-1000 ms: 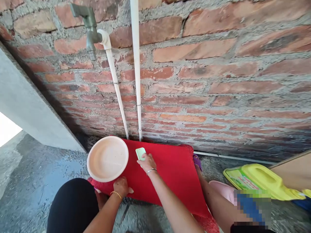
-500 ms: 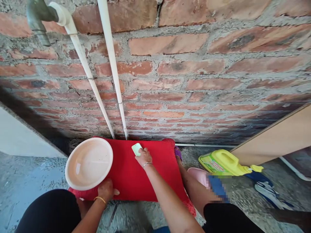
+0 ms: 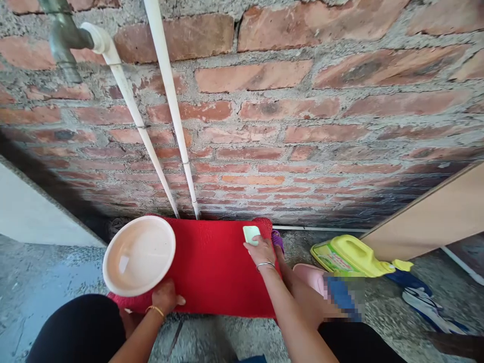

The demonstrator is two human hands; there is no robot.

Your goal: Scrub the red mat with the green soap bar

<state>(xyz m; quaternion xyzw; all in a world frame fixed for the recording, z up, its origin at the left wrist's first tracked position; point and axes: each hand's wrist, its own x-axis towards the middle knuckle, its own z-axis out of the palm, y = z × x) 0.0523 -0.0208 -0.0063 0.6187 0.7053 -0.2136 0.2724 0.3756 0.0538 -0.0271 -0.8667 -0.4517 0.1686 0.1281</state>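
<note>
Curling round the pale green block, the right hand holds it at the red cloth, toward its right end. The left hand lies at the cloth's near edge, just beside the pale basin, thumb outstretched; how far its hidden fingers close, I cannot tell.

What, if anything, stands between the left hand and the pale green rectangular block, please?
Nothing visible does; only red fabric lies between the left hand and the block, though the right hand covers the block's near end.
</note>
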